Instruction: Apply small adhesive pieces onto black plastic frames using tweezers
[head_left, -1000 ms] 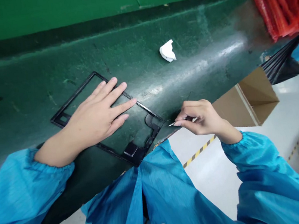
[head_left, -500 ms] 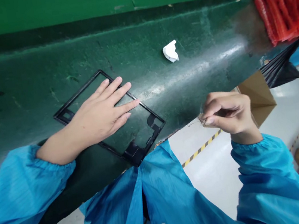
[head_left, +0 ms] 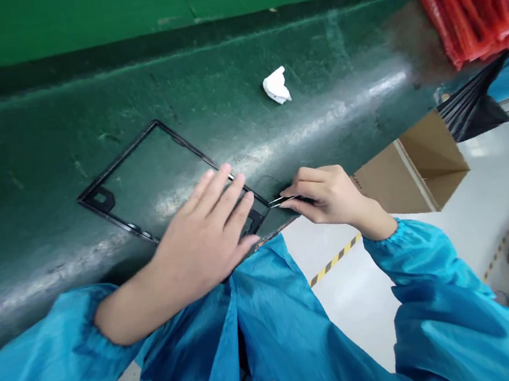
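A thin black rectangular frame (head_left: 119, 158) lies flat on the green bench, tilted, with its lower right part beneath my left hand. My left hand (head_left: 204, 237) rests over that end, palm down, fingers stretched out, its fingertips by the long far rail. My right hand (head_left: 325, 195) is closed around a pair of tweezers (head_left: 281, 200). Their two thin metal tips reach the right corner of the frame and are slightly apart. A faint thin strand curves just above the tips; what it is I cannot make out.
A crumpled white piece (head_left: 277, 86) lies on the green bench (head_left: 33, 135). Red plastic bags (head_left: 471, 1) are stacked at the far right. An opened cardboard box (head_left: 393, 181) stands beyond the bench edge, above a pale floor with yellow-black tape (head_left: 336, 261).
My right hand has moved left to the frame's corner, and the tweezers now show in it. My left hand has slid down and right along the frame, uncovering its upper left part.
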`<state>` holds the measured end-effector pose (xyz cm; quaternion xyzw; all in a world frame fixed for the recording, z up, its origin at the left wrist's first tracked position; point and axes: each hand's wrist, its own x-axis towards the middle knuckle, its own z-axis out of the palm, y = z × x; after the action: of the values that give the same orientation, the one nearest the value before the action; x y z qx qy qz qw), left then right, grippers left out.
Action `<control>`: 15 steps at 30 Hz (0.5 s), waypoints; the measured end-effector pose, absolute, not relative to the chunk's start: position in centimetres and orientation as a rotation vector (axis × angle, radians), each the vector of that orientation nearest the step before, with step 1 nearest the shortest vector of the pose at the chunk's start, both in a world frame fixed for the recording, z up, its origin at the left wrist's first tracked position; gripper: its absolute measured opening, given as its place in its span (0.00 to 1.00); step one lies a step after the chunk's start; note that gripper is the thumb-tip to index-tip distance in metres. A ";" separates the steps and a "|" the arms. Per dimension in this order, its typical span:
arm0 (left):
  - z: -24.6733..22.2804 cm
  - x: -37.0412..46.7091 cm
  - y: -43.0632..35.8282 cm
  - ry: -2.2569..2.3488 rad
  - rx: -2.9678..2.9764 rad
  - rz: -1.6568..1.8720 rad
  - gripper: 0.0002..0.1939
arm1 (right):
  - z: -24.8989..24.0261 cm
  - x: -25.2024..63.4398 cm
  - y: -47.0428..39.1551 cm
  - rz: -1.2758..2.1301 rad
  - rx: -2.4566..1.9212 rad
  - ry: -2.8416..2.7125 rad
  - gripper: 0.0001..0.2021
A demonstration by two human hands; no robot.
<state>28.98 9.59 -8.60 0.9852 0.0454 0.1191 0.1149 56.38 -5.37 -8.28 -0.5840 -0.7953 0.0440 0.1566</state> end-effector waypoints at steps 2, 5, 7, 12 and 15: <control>-9.1 29.3 8.0 0.157 2.871 0.346 0.36 | -8.3 56.4 -5.4 0.103 -1.676 -2.291 0.09; -10.4 29.6 7.4 0.178 2.856 0.290 0.38 | -8.2 56.4 -5.3 0.063 -1.666 -2.331 0.09; -11.0 29.5 7.7 0.180 2.845 0.248 0.37 | -8.0 56.3 -5.1 0.022 -1.654 -2.360 0.09; -11.1 29.3 8.3 0.166 2.805 0.214 0.34 | -7.6 56.0 -4.8 -0.102 -1.625 -2.435 0.09; -11.1 29.2 8.3 0.157 2.783 0.208 0.33 | -7.7 55.9 -4.7 -0.164 -1.612 -2.459 0.09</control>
<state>29.23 8.35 -11.07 0.9807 0.0552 0.0734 0.1724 55.85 -4.73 -7.70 -0.5448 -0.8309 -0.0554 0.0982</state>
